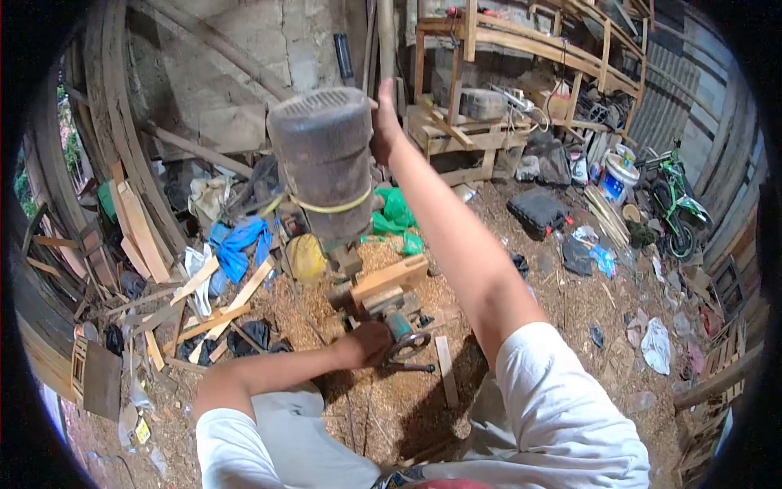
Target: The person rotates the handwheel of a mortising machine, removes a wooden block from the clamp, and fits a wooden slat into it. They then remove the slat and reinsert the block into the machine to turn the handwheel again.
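A grey, dusty motor housing (319, 151) with a yellow band round it stands upright before me, the upper part of a woodworking machine. My right hand (385, 126) is raised at its right side, open as far as it shows, a digit stretched upward; the motor partly hides the rest. Lower down, a wooden block (391, 277) lies in the machine's vise (384, 301). Beside the vise's teal part and handwheel (410, 346), my left hand (364, 344) is closed, and what its fingers grip is hidden.
Wood shavings (521, 326) cover the ground. Loose wooden strips (224, 318) and a blue plastic bag (242, 244) lie left. A narrow board (446, 371) lies near my legs. Right are a black case (538, 213), a white bucket (619, 178) and a small green motorbike (678, 204).
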The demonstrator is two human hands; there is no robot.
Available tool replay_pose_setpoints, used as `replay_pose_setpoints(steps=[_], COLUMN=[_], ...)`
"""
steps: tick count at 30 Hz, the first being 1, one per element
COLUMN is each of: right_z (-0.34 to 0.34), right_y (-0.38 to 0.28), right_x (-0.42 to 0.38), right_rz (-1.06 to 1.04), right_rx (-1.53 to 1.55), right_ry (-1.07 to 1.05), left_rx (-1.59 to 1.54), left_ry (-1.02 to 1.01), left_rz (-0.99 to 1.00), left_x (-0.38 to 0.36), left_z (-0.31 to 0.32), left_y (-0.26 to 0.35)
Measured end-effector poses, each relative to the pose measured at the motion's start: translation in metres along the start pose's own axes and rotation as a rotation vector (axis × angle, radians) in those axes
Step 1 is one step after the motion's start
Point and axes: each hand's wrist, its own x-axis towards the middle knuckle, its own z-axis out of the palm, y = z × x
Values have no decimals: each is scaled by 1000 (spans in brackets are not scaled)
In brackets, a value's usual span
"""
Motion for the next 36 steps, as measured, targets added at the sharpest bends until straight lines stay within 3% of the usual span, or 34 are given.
replay_pose_setpoints(steps=[2, 5, 7, 10, 14, 18, 19, 24, 30, 36], right_z=[8, 9, 16, 22, 38, 56, 54, 60, 59, 59], right_y=[8, 9, -2, -31, -55, -32, -32, -64, -48, -35], right_x=[-15, -41, -48, -36, -20, -61, -64, -65, -67, -67], right_rz=[-94, -242, -225, -212, -204, -410, -369, -279, -486, -584], right_rx=[17, 40, 47, 33, 30, -67, 49, -41, 60, -18], right_ry=[89, 85, 112, 89, 111, 205, 231, 129, 71, 136], left_rx=[15, 27, 135, 149, 33, -48, -77, -144, -146, -170], left_ry=[-8, -163, -317, -192, -154, -248, -263, -325, -451, -344], left_rz=[81, 25, -89, 9, -15, 68, 110, 133, 126, 172], left_x=[2, 4, 6, -5, -1, 20, 22, 17, 15, 9], left_z=[-4, -13, -23, -12, -13, -32, -32, -20, -17, -28], left_y=[1, 0, 8, -8, -10, 3, 6, 9, 2, -1])
